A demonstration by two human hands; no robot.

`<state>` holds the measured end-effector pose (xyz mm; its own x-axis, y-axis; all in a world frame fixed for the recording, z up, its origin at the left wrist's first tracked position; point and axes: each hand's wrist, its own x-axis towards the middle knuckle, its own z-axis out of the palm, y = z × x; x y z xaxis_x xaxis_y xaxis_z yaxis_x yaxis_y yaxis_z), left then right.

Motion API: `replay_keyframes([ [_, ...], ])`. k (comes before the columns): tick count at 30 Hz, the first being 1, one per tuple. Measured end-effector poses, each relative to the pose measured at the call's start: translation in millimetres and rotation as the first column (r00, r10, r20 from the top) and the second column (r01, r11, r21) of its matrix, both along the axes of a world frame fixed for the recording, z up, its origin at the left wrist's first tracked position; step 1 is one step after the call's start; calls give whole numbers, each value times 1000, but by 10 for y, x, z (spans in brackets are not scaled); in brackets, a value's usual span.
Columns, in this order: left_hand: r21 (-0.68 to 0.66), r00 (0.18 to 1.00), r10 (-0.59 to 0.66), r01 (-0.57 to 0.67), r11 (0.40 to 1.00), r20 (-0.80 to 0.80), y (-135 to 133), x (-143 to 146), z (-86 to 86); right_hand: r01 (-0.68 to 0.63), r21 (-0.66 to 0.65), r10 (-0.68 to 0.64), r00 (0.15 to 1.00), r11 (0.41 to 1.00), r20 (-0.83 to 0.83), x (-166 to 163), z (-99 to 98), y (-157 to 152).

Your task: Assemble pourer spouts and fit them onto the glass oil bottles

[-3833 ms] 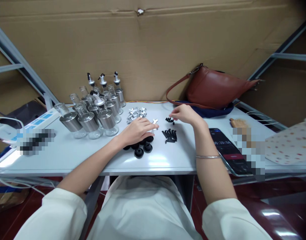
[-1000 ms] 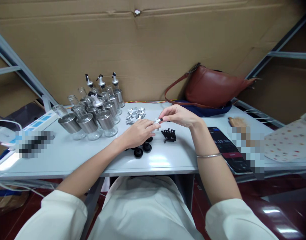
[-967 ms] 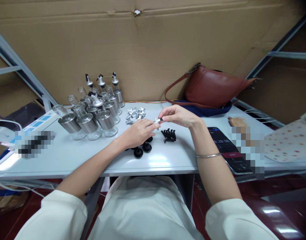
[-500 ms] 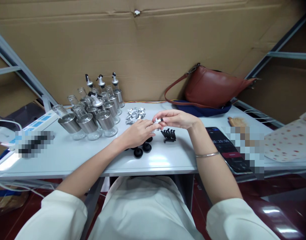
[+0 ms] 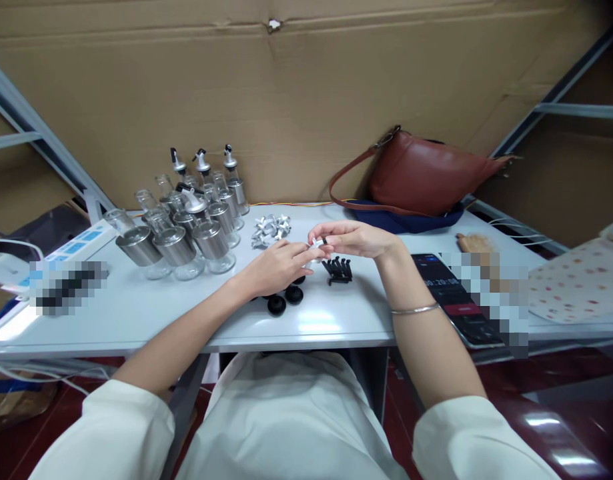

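Observation:
In front of me, my left hand [image 5: 279,267] has its fingers closed on a silver pourer spout [image 5: 315,244], partly covered by the fingertips. Meeting it from the right, my right hand [image 5: 361,239] pinches a small black lever [image 5: 323,241] against the spout; whether the two parts are joined cannot be seen. Several loose black levers [image 5: 340,268] lie on the table just below my right fingers. Round black stoppers [image 5: 294,294] sit under and beside my left hand, some hidden by it. Behind the hands is a pile of silver spouts [image 5: 271,230].
Several glass bottles with steel bands [image 5: 211,239] stand at the left, some topped with pourers. A white power strip [image 5: 69,252] runs along the left edge. A brown bag [image 5: 429,175] rests on dark blue cloth at the back right; a phone [image 5: 453,300] lies nearer.
Both hands have shifted only slightly, with the fingertips moving a little over the spout and lever. Everything else on the table stays where it was.

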<state>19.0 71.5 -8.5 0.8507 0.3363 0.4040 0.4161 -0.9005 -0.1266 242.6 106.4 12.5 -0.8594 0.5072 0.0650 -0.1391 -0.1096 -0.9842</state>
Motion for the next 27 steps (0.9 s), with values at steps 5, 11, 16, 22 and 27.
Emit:
replay_keyframes([
  [5,8,1000,-3,3,1000,7,0,-1,-2,38,6,-38,999,999,20,-14,31,-32],
  [11,-6,999,-13,13,1000,33,2,0,-10,114,30,-116,991,993,73,-44,68,-50],
  [16,-45,995,17,-12,999,103,29,-23,17,317,111,-323,945,942,48,-94,89,-57],
  [22,-64,996,32,-27,998,84,29,-29,23,421,215,-438,898,881,40,-110,82,-46],
  [27,-53,998,25,-22,998,61,20,-18,11,438,266,-467,882,859,57,-110,79,-21],
])
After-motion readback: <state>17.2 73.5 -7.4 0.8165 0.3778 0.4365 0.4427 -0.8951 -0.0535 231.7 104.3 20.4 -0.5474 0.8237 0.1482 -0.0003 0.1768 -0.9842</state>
